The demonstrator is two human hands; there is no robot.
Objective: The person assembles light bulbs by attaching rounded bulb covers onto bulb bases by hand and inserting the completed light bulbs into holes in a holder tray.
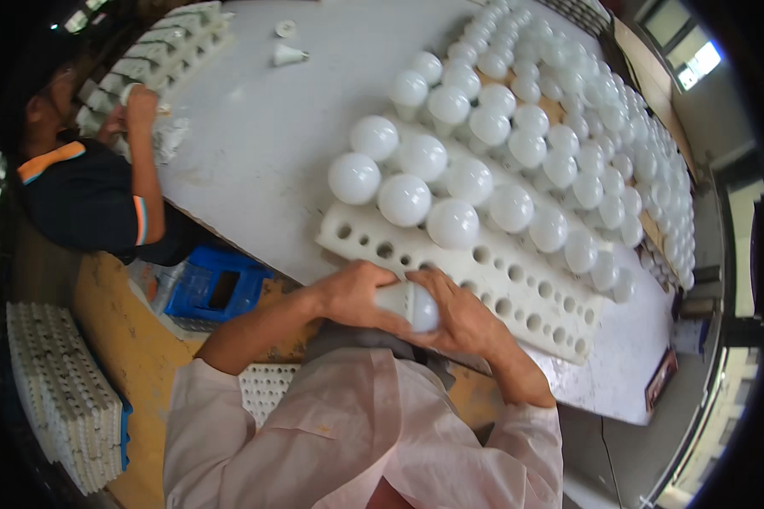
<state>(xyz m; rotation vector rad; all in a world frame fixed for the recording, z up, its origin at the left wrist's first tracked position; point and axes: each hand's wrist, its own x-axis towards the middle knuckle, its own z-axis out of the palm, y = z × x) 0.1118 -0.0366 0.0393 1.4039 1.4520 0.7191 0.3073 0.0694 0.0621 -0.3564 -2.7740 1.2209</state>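
Close in front of my body, both hands hold one white light bulb point(422, 310) lying sideways. My left hand point(354, 293) is closed round its base end, and my right hand point(464, 310) grips the round dome end. Just beyond my hands lies a white foam tray point(450, 263) with rows of holes; its nearest holes are bare. Several white bulbs point(404, 200) stand dome up in its farther rows.
Many more bulbs point(560, 167) fill trays toward the far right of the grey table point(255, 161). A loose bulb point(289, 55) lies at the back. On the left a co-worker point(85, 187) handles a part beside another tray. A blue crate point(221, 284) and stacked foam trays point(64, 394) stand lower left.
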